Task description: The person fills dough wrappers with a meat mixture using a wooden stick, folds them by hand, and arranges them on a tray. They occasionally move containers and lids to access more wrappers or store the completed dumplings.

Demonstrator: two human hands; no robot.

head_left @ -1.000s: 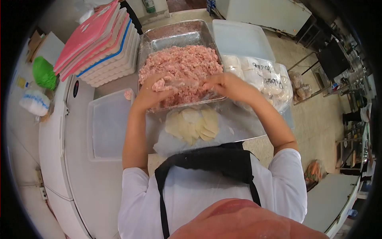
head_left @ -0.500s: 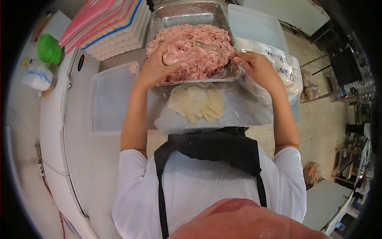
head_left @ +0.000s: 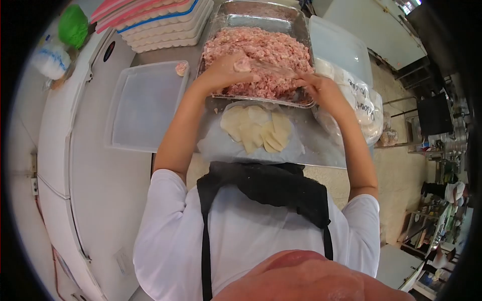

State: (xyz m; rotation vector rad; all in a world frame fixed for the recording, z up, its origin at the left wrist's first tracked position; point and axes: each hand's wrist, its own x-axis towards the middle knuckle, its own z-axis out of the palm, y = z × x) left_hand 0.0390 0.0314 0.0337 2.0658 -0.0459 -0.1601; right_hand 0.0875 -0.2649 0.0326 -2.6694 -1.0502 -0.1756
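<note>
A deep metal tray (head_left: 307, 98) holds a large mound of pink ground meat (head_left: 266, 42). Over its near left part, my left hand (head_left: 225, 74) is cupped around a small pale lump of ground meat (head_left: 242, 64). My right hand (head_left: 321, 89), at the tray's near right corner, grips the end of a flat-bladed metal spatula (head_left: 275, 69). The blade reaches left across the meat, its tip close to the lump. Nearer my body, a fanned pile of thin, pale dough wrappers (head_left: 256, 128) lies on a plastic sheet (head_left: 213, 145).
A translucent lid (head_left: 145, 108) with a bit of meat (head_left: 181, 68) at its corner lies left. Stacked trays (head_left: 170, 30) stand behind it. Right of the metal tray are a marked plastic bag (head_left: 359, 98) and a clear container (head_left: 341, 45). A green bag (head_left: 73, 26) sits far left.
My hands have come closer together over the meat, and the spatula blade has moved to the lump in my left hand. The whole view has shifted slightly.
</note>
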